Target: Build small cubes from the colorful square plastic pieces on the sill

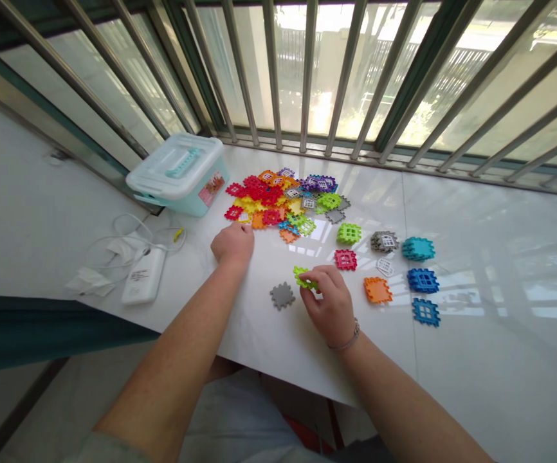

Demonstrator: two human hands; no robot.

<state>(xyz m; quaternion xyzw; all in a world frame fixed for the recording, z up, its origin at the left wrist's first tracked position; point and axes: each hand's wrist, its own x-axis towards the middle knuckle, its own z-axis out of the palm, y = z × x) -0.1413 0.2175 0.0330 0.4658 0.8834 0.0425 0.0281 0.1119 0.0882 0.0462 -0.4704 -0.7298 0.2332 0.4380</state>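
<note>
My right hand (330, 302) pinches a lime-green square building tile (302, 276) with notched edges, just above the white tabletop. A grey tile (282, 296) lies flat to the left of it. Near the front of the mixed tile pile (269, 196), my left hand (234, 244) rests as a loose fist; its fingertips are hidden, so anything inside cannot be seen. To the right sit sorted tiles: a green stack (349, 233), a red window tile (345, 260), a grey stack (383, 241), white window pieces (384, 267), orange (377, 290), teal (418, 248) and blue stacks (423, 280), and a blue window tile (426, 312).
A lidded pale-teal storage box (177, 170) stands at the back left. In front of it lie a white power bank (143, 276), cables (114, 238) and crumpled tissues (88, 281). Metal window bars (307, 83) run along the table's far edge.
</note>
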